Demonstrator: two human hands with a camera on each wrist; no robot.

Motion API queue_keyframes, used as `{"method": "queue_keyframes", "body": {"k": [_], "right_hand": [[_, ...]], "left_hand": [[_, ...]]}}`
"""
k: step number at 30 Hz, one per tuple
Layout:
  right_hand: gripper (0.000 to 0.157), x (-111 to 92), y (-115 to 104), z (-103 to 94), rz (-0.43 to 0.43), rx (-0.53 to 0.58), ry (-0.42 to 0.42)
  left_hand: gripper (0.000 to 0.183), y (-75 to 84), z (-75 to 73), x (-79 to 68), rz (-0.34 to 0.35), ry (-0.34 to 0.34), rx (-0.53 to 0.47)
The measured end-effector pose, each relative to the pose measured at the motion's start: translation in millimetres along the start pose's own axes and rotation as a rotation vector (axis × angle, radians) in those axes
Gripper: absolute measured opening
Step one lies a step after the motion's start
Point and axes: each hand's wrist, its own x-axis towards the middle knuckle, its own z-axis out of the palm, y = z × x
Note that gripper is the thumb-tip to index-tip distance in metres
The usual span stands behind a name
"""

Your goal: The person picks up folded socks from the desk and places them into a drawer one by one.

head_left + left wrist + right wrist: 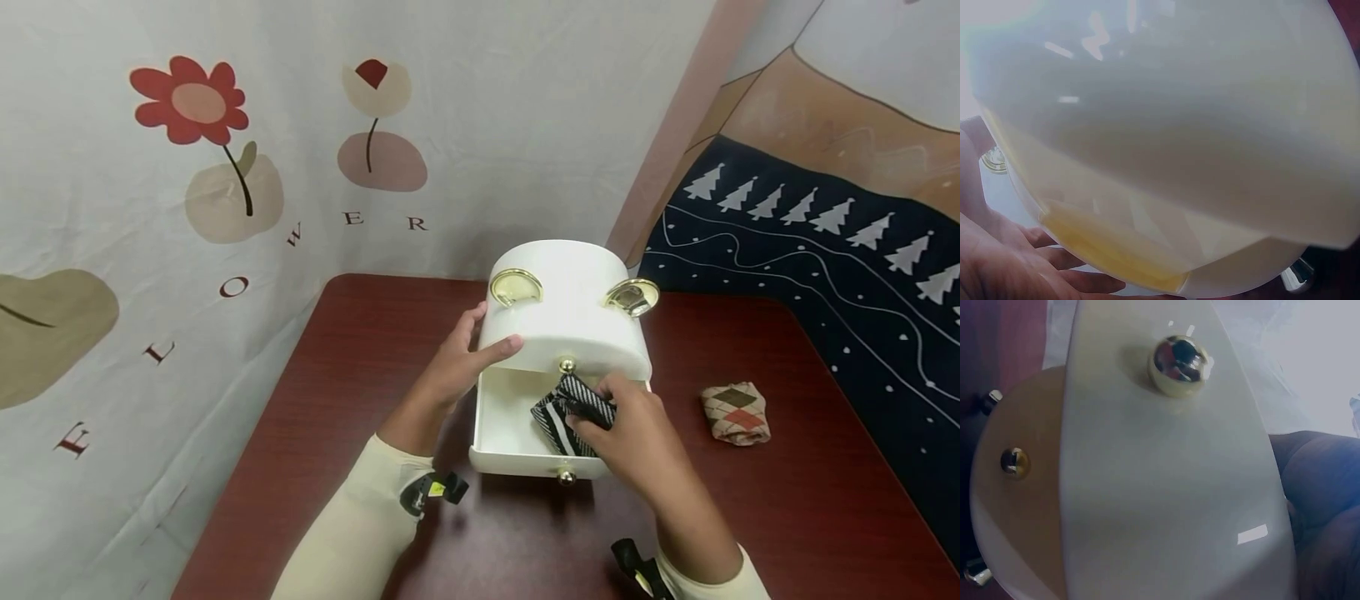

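Trouble could come first from looseness: the folded, black-and-white striped cloth bundle [561, 415] sits at a slant inside the pulled-out, shallow white drawer [517, 461], and a grip on its outer layers alone might let it unroll. Its upper end reaches close to the round gold knob [567, 365] on the drawer front above, so a careless lift could snag there; whether they touch, I cannot tell. Sliding the drawer in with cloth standing above its rim might pinch the fabric. The glossy white, round-topped box [566, 287] could also shift or tip forward if the projecting drawer were pressed down hard — the left hand's steadying contact matters for that.

As for position, the bundle lies toward the right side of the drawer, directly at the right hand [639, 429], whose thumb and curled fingers pinch it. The left hand [461, 358] is well clear of the cloth — its fingers extended along the box's left side, thumb resting at the front edge, grasping nothing. Beyond the right hand, apart from the box, a tan argyle-patterned folded cloth bundle [737, 414] rests on the reddish-brown wooden-looking table [360, 375].
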Motion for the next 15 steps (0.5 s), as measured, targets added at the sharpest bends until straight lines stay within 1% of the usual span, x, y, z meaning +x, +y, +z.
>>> {"method": "queue_keyframes", "body": {"k": [2,4,6,8,11,13,15], "right_hand": [[0.026,1.1,-1.0,1.4,0.031,-0.014,-0.016],[0.028,2.1,-1.5,2.3,0.050,-0.028,-0.027],[0.031,2.7,-1.5,2.3,0.051,-0.047,-0.039],[0.032,3.0,-0.6,0.9,0.026,-0.068,-0.057],[0.032,2.4,2.1,-3.6,-0.043,-0.109,-0.099],[0.037,1.3,4.0,-7.7,-0.075,-0.147,-0.140],[0.043,0.3,5.5,-11.4,-0.082,-0.183,-0.185]], "left_hand": [[0.099,-0.2,0.1,0.7,0.000,0.000,-0.003],[0.099,-0.4,0.0,1.4,0.000,-0.002,-0.005],[0.099,-0.5,-0.1,1.6,-0.001,-0.003,-0.003],[0.099,-0.2,-0.1,1.2,-0.002,-0.004,0.003],[0.099,-0.1,-0.3,0.7,0.000,-0.007,0.009],[0.099,0.1,-0.4,0.3,0.001,-0.007,0.011],[0.099,0.3,-0.7,0.2,0.002,-0.007,0.013]]}}
